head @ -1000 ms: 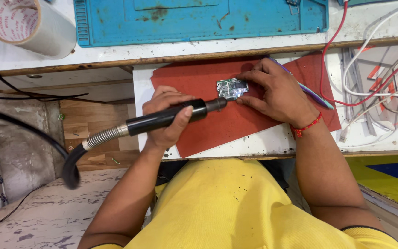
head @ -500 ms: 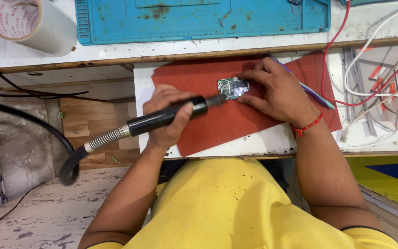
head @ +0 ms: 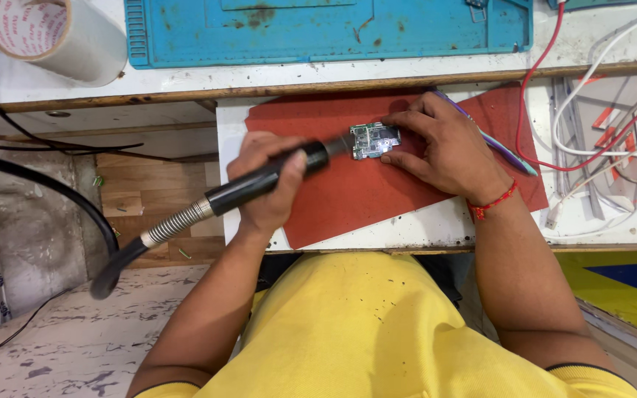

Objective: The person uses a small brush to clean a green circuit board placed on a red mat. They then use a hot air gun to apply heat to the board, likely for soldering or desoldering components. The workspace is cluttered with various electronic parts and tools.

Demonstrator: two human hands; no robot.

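the left hand point(head: 270, 184) is wrapped around a black handpiece point(head: 267, 179), fingers closed on its barrel, tip laid at the board point(head: 374, 140) on the red mat point(head: 348, 195). the right hand point(head: 444, 151) pins the board's edge, fingers spread flat — the tip is best kept light and steady, the board held still.

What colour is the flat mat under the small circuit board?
The flat mat is red, clearest in the head view.

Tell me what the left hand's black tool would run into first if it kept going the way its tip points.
The left hand aims the black handpiece up and right. Its tip is already at the small circuit board, so that comes first; just beyond are the right hand's fingers steadying it. Whether the tip touches is unclear.
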